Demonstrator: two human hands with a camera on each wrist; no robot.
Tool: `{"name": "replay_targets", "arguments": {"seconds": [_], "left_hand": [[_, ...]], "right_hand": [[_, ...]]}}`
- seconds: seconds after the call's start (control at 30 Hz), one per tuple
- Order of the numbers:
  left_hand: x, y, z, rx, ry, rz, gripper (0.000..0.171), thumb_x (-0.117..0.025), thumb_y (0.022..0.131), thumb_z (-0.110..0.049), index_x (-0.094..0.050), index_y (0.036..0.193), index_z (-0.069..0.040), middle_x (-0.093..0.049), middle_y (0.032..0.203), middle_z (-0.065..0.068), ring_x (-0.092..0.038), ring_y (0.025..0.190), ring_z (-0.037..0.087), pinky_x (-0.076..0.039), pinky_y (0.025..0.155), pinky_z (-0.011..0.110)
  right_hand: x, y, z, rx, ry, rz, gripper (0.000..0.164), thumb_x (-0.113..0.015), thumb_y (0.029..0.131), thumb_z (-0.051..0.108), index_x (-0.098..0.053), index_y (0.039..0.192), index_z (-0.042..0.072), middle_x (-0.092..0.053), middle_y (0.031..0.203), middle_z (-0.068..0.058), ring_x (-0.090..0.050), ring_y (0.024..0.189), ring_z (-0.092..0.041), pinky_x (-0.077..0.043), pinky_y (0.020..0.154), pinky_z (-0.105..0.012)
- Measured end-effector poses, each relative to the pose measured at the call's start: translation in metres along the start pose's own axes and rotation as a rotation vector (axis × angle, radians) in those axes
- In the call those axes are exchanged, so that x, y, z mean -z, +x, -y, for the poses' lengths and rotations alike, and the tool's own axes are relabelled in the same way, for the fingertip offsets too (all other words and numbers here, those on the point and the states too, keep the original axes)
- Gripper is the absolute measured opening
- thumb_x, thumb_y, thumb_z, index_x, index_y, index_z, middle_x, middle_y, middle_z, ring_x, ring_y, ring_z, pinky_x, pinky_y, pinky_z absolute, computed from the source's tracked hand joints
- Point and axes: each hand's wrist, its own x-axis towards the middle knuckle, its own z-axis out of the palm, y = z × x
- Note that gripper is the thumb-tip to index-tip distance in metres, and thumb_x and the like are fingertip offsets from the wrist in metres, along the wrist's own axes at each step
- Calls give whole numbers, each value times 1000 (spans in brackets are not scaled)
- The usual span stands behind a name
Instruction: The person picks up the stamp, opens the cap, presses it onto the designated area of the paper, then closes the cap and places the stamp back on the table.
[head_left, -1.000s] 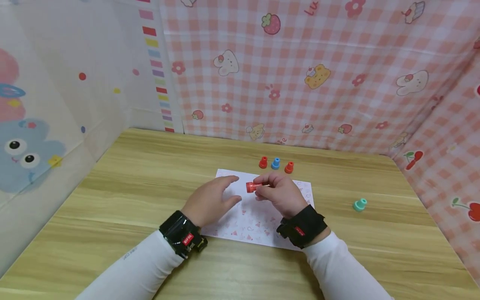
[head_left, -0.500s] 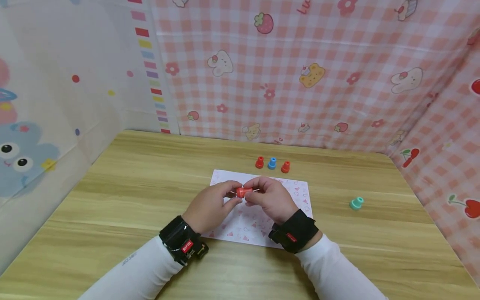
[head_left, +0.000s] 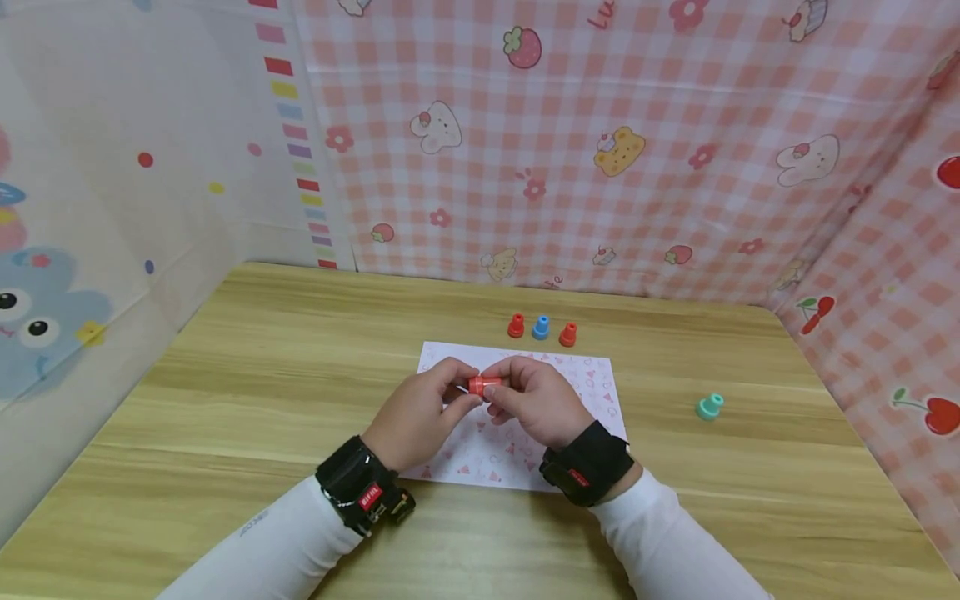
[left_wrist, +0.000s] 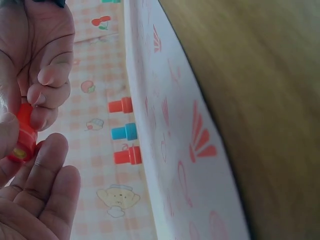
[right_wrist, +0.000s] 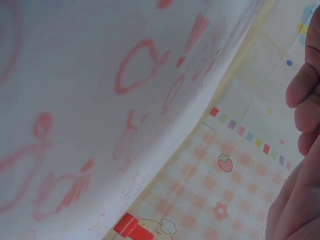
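Note:
Over the paper, my right hand (head_left: 542, 404) pinches the narrow end of a small red toy stamp (head_left: 483, 386) between thumb and fingers. My left hand (head_left: 416, 417) grips its wider end, the fingertips of both hands nearly meeting. Seen from the left wrist, the stamp (left_wrist: 27, 132) has a yellowish spot at its wide end, and part of it is hidden by fingers. Beneath both hands lies a white sheet of paper (head_left: 465, 454) covered in small red prints, such as shells.
Behind the paper stand a red stamp (head_left: 516, 326), a blue stamp (head_left: 541, 327) and another red stamp (head_left: 568, 335) in a row. A green stamp (head_left: 709, 407) sits to the right on the wooden table (head_left: 300, 325). Patterned cloths (head_left: 570, 125) enclose the table's back and sides.
The right hand has brought the red stamp left to the left hand. The left fingers, spread and empty a second ago, have closed on its wide end. The view has shifted slightly.

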Motion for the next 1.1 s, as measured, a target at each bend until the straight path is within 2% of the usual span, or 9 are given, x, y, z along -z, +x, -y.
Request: {"name": "replay_targets", "arguments": {"seconds": [0.2,0.43,0.67,0.77,0.97,1.1], "left_hand": [[2,-1,3,-41,-77,-24,16,-68,87,-20,-58,100,-24,-62,89,-16,-53,77,-1,-51,67,28],[2,-1,6,-34,-141,-6,16,-68,87,-18,-58,97,-24,-62,87,-15,-54,76,0,-51,67,31],[3,-1,5,-23,-165,6,16,-69,86,-19,-57,95,-26,-61,83,-15,-53,72,2,-49,62,33],[4,-1,4,-20,-170,13,16,-69,86,-19,-57,94,-26,-61,81,-14,-52,70,3,-48,60,33],[4,-1,4,-24,-185,24,15,-69,86,-20,-57,94,-25,-60,80,-14,-52,70,4,-48,59,32],[5,-1,3,-22,-188,31,15,-69,86,-19,-57,94,-25,-61,80,-13,-52,70,4,-48,60,32]], "right_hand": [[-1,-1,1,13,13,28,13,-65,89,13,-67,101,8,-67,85,-15,-60,68,-26,-56,62,-35],[-2,-3,4,1,0,31,15,-64,89,12,-67,103,7,-67,84,-12,-59,70,-26,-56,64,-37],[-5,-16,29,9,-32,31,14,-60,91,5,-66,103,1,-67,83,-13,-59,72,-29,-55,67,-40],[-5,-15,27,10,-35,30,13,-60,91,5,-66,102,2,-67,83,-12,-59,72,-28,-55,67,-41],[-2,-5,4,21,-37,28,12,-62,90,12,-68,100,9,-67,82,-9,-60,70,-24,-55,64,-36],[-2,-4,3,34,-44,33,11,-62,91,12,-67,100,9,-67,82,-8,-61,70,-24,-55,63,-34]]}}
